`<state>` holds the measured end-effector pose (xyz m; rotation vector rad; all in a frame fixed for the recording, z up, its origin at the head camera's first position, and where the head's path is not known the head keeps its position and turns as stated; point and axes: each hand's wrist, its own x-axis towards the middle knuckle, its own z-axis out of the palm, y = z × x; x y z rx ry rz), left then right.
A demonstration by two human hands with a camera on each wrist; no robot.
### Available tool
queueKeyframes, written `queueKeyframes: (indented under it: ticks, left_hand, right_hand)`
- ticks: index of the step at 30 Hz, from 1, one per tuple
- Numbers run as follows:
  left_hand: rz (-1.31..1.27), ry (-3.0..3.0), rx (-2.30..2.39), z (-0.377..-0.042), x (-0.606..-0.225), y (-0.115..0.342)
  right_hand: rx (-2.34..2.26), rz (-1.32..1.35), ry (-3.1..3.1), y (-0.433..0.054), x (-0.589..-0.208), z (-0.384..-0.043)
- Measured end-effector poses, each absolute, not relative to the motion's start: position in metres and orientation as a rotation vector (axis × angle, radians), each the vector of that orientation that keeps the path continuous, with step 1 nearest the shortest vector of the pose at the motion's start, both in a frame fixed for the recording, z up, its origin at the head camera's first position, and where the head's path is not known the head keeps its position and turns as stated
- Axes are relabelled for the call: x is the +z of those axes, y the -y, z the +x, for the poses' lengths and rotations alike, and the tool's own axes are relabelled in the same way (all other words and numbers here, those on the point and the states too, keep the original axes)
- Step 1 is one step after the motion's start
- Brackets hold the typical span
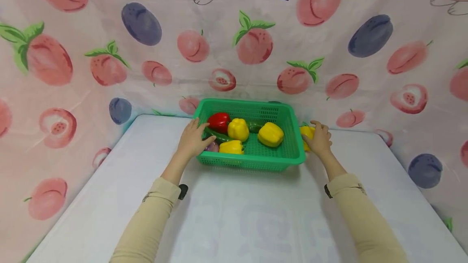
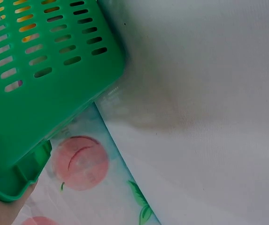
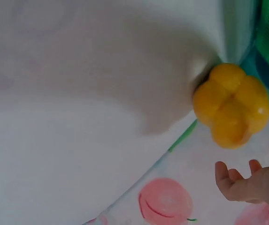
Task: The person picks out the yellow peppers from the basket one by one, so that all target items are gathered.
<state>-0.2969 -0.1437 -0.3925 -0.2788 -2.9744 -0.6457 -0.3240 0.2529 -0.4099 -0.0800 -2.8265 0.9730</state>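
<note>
My left hand (image 1: 191, 138) rests over the left rim of a green plastic basket (image 1: 248, 160), fingers spread; part of it shows at the rim in the left wrist view. Inside the basket lie a red bell pepper (image 1: 219, 122), several yellow bell peppers (image 1: 271, 134), long green vegetables (image 1: 220, 136) and a purple one (image 1: 212, 147) partly covered by my thumb. To the right of the basket, another yellow bell pepper (image 3: 230, 105) is on the table. My right hand (image 3: 254, 183) is beside this pepper, fingers loosely bent, with a gap between them in the right wrist view.
The basket stands at the back of a white table (image 1: 248, 214). Behind it and along the sides hangs a pink cloth (image 1: 168, 92) with printed fruit. The table's back edge runs close behind the basket and the outside pepper.
</note>
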Motion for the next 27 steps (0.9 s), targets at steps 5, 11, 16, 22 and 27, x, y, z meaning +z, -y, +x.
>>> queueKeyframes:
  ticks: [5,11,16,22,27]
  left_hand:
    - [-0.278,2.977,-0.645,-0.298,-0.395,0.146]
    - [-0.273,2.980,-0.655,-0.300,-0.395,0.145]
    - [-0.269,2.979,-0.650,-0.300,-0.392,0.144]
    - [-0.278,2.975,-0.649,-0.300,-0.392,0.144]
    - [-0.276,2.982,-0.646,-0.299,-0.392,0.144]
  right_hand:
    - [1.051,-0.011,2.669,-0.248,-0.401,-0.318]
    - [1.146,0.134,2.490,-0.234,-0.390,-0.310]
    - [1.207,0.232,2.454,-0.220,-0.382,-0.302]
    - [1.280,0.278,2.474,-0.206,-0.376,-0.295]
    - [1.359,0.352,2.534,-0.190,-0.373,-0.292]
